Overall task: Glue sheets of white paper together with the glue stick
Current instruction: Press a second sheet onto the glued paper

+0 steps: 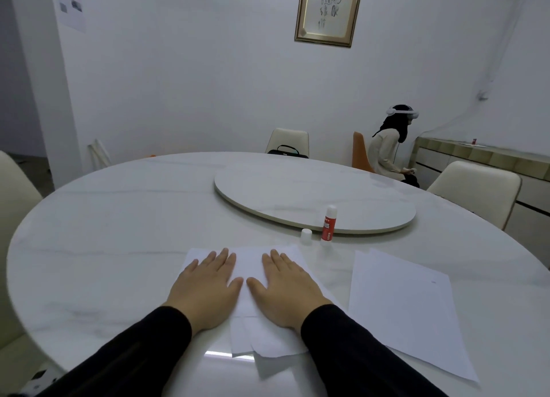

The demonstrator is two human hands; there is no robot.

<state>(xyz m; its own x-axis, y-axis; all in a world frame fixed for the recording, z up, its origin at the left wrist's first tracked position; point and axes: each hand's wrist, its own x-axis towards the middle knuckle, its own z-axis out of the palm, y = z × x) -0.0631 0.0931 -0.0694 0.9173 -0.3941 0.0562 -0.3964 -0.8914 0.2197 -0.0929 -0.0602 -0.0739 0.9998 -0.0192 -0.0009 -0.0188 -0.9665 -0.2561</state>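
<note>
A stack of white paper sheets (249, 262) lies on the round white table in front of me. My left hand (208, 286) and my right hand (285, 286) press flat on it side by side, fingers straight. A red and white glue stick (329, 224) stands upright and uncapped just beyond the sheets, to the right. Its white cap (306, 235) stands next to it on the left. Further white sheets (407, 310) lie on the table to my right, apart from my hands.
A round turntable (297, 194) sits in the table's (119, 218) middle, right behind the glue stick. Cream chairs (476, 188) stand around the table. A person with a headset (390, 146) sits at the far right by a sideboard.
</note>
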